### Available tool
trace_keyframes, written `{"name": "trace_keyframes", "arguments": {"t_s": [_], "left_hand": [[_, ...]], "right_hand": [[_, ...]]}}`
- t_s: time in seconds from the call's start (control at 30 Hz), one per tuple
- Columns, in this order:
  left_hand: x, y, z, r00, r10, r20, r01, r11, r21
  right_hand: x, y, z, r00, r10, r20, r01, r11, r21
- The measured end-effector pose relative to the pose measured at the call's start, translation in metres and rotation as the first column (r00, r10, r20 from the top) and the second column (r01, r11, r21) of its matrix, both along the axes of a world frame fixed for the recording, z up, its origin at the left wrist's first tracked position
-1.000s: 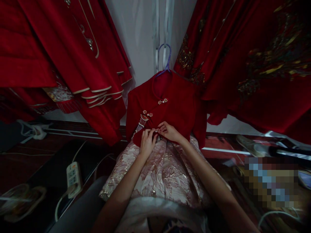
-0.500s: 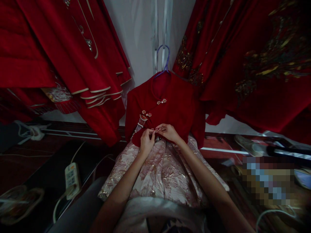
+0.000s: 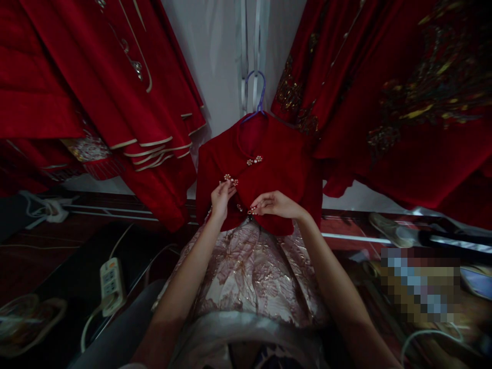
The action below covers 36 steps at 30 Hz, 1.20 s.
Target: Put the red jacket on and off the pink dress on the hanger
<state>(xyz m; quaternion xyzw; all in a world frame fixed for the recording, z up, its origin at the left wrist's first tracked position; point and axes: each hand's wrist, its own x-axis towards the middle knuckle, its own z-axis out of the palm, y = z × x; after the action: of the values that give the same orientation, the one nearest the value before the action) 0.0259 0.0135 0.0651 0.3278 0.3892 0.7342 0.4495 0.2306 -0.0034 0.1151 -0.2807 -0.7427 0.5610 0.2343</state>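
Note:
A red jacket (image 3: 284,164) hangs on a purple hanger (image 3: 262,95) in front of me, over a pale pink brocade skirt (image 3: 230,277). Down its slanted front run beaded flower clasps. The collar clasp (image 3: 254,160) is joined. My left hand (image 3: 221,199) is closed at the middle beaded clasp (image 3: 232,180); the tassel below it is hidden by the hand. My right hand (image 3: 279,204) pinches one half of the lower clasp (image 3: 252,210) at the front edge. The other half (image 3: 240,207) sits apart from it on the left panel.
Red garments with gold trim (image 3: 154,128) hang at left, and embroidered red ones (image 3: 384,102) at right. A power strip (image 3: 112,287) lies on a black surface at lower left. A shoe (image 3: 388,228) and blurred-out items are at right.
My hands were together at the lower clasp. The left has moved up to the middle clasp, and the right has shifted slightly right, with the lower clasp's halves now apart.

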Motion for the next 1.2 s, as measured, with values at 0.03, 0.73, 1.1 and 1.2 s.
{"name": "trace_keyframes", "arguments": {"t_s": [0.03,0.73,1.1,1.2], "left_hand": [[0.001,-0.003,0.001,0.999,-0.033,0.041,0.033,0.999,-0.018],[0.020,0.013,0.054,0.792,0.011,-0.610,0.094,0.986,0.140],[0.021,0.033,0.109,-0.128,0.422,-0.898,0.184,0.900,0.396],[0.021,0.033,0.111,-0.100,0.446,-0.889,0.179,0.887,0.425]], "right_hand": [[0.001,0.000,0.000,1.000,0.002,-0.001,-0.002,1.000,0.002],[0.021,0.001,0.007,0.976,0.203,0.079,-0.193,0.974,-0.122],[0.047,0.001,0.015,0.964,0.249,0.096,-0.232,0.960,-0.158],[0.045,0.002,0.013,0.969,0.225,0.099,-0.207,0.964,-0.164]]}}
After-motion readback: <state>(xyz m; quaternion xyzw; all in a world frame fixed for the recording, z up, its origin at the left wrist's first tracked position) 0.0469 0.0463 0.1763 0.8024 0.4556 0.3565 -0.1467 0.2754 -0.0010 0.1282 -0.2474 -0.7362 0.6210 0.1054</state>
